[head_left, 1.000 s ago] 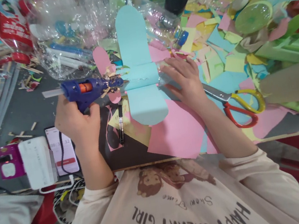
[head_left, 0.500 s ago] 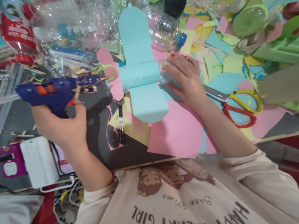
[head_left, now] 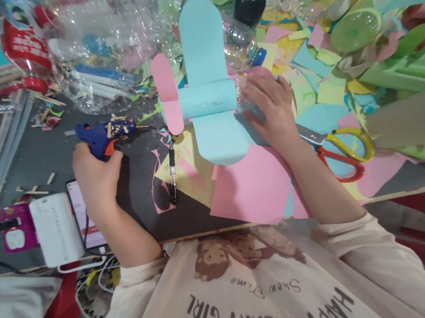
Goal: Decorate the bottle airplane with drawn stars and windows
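Note:
My left hand (head_left: 95,176) is closed round the grip of a blue glue gun (head_left: 105,135), which sits low over the dark table with its nozzle pointing right. My right hand (head_left: 273,108) grips the right end of a clear plastic bottle wrapped in light blue paper (head_left: 208,100). Long light blue paper wings (head_left: 220,136) stick out above and below the wrap. A pink paper piece (head_left: 168,98) stands at the bottle's left end, a short gap from the gun's nozzle.
Red-and-yellow scissors (head_left: 337,151) lie right of my right wrist. A pink sheet (head_left: 249,185) and a black pen (head_left: 173,173) lie in front. A phone (head_left: 83,213) and white power bank (head_left: 55,228) sit at the left. Empty bottles and paper scraps crowd the back.
My left hand swung the glue gun left, away from the bottle, then lowered it toward the table. My right hand lifted and turned the bottle slightly; the pink piece now shows at its left end.

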The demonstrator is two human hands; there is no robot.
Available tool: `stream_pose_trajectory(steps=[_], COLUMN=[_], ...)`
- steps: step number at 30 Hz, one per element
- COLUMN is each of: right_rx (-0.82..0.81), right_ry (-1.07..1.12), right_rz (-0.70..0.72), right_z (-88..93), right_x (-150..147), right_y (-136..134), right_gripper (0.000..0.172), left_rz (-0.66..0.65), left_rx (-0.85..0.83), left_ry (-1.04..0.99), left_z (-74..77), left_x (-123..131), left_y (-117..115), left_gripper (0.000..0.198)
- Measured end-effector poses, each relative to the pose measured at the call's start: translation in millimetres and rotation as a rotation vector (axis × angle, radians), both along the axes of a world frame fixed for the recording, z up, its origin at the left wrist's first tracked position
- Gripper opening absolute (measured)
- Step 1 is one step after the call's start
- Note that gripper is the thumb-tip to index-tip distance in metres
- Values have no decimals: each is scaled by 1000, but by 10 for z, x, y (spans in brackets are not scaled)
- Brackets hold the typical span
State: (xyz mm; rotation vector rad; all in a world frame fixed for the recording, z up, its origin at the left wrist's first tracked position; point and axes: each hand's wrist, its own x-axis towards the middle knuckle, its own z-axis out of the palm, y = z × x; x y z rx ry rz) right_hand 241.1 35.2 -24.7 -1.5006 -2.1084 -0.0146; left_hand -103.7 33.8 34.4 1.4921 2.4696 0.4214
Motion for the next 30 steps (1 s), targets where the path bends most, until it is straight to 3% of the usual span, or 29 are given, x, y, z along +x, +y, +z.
stream_pose_trajectory(steps=[5,9,11,13,14,16,19,23,30], right_rx=[-78,-76,-70,-59,-57,-54,-61,-84,-95], right_ry=[25,7,-17,-31,-32,-28,-1,71,68], right_rz=[-36,-34,-31,-24,-20,-8,17,0,2], right_z=[39,43,26,4,-5,-14,-10,-6,12], right_x=[-19,-24,-17,-3,4,16,17,-11,-35], right_y=[-19,-18,-12,-6,-5,-5,-6,1,-9], right_gripper=[43,43,44,46,46,46,45,44,45], left_rz=[-30,-86,-258,-583,-734,-859,-857,-827,-801], left_rx=[-58,51,95,-19,-94,-116,-67,46,69], left_ry=[79,145,95,-23,-43,63,202,181,63], left_z=[-70,62,153,194,185,111,-68,-238,-225], left_x=[-19,47,136,263,333,464,573,560,584], left_y=[27,-60,-147,-249,-299,-386,-468,-503,-493], left_gripper=[41,48,31,14,14,20,22,11,9])
